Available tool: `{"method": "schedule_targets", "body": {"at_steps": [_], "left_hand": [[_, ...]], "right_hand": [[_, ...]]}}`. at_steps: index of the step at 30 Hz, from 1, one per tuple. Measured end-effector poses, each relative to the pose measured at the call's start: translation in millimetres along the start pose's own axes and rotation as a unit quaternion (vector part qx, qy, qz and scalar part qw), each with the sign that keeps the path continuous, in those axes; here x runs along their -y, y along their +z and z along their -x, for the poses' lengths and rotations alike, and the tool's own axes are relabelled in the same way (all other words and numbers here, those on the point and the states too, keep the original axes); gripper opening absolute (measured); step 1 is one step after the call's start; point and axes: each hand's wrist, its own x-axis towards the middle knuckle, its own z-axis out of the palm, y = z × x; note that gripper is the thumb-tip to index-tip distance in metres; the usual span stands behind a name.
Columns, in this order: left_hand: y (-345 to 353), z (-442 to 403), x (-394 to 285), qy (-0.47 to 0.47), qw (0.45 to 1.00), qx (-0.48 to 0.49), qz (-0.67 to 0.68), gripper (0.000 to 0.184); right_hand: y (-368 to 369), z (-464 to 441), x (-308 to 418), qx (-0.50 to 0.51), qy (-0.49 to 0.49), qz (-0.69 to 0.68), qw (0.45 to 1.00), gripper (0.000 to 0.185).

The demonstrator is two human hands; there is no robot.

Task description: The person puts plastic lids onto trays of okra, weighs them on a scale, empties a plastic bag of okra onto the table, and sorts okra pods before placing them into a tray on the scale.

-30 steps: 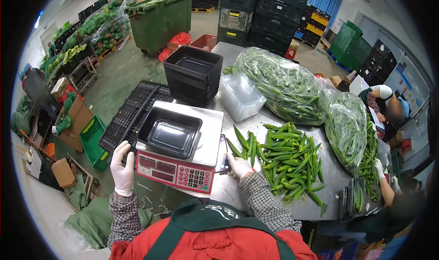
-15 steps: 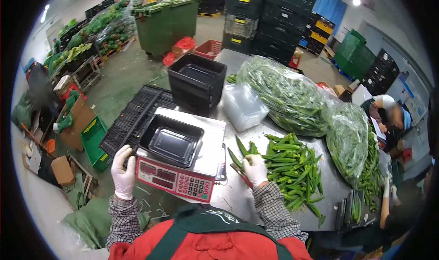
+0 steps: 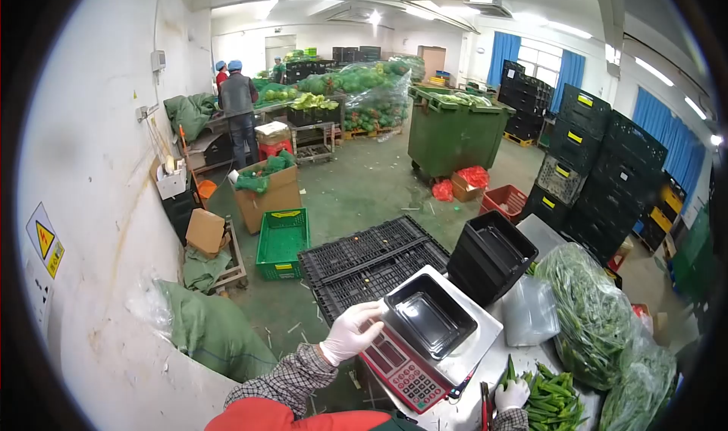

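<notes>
My left hand [image 3: 353, 331], in a white glove, is at the left corner of a black plastic tray [image 3: 431, 316]. Its fingers are apart and hold nothing; whether they touch the rim I cannot tell. The tray sits on the metal plate of a red and white digital scale [image 3: 409, 376]. At the bottom of the view my right hand [image 3: 513, 395], also gloved, is closed on okra at the left edge of a loose okra pile [image 3: 553, 401]; its fingertips are partly hidden. Beside it lies a narrow red and dark tool [image 3: 486, 407], its kind unclear.
Black nested trays [image 3: 491, 257] and clear plastic containers [image 3: 529, 313] stand behind the scale. Bagged okra [image 3: 595, 306] lies to the right. Left of the table are a black crate [image 3: 371, 264] and a green crate [image 3: 283, 241]. A person [image 3: 239, 109] stands farther back.
My view has swung left and up, so the table now sits lower right. My left hand has come closer to the tray's corner. My right hand is still at the okra pile.
</notes>
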Motion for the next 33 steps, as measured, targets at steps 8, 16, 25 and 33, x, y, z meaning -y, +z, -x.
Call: {"method": "schedule_targets", "body": {"at_steps": [8, 16, 25, 33], "left_hand": [[73.5, -2.3, -47.8, 0.024, 0.972, 0.195, 0.125, 0.024], [215.3, 76.6, -84.3, -0.455, 0.576, 0.471, 0.488, 0.033], [257.2, 104.4, -25.2, -0.593, 0.342, 0.418, 0.597, 0.018], [244.8, 97.1, -47.8, -0.593, 0.409, 0.435, 0.54, 0.026]], "right_hand": [[-80.7, 21.8, 7.0, -0.131, 0.136, -0.217, 0.958, 0.014], [-155.1, 112.9, 51.2, -0.016, 0.274, -0.627, 0.729, 0.018], [-137.5, 124.1, 1.1, -0.119, 0.166, -0.161, 0.966, 0.025], [-124.9, 61.1, -53.3, -0.118, 0.116, -0.063, 0.984, 0.02]]}}
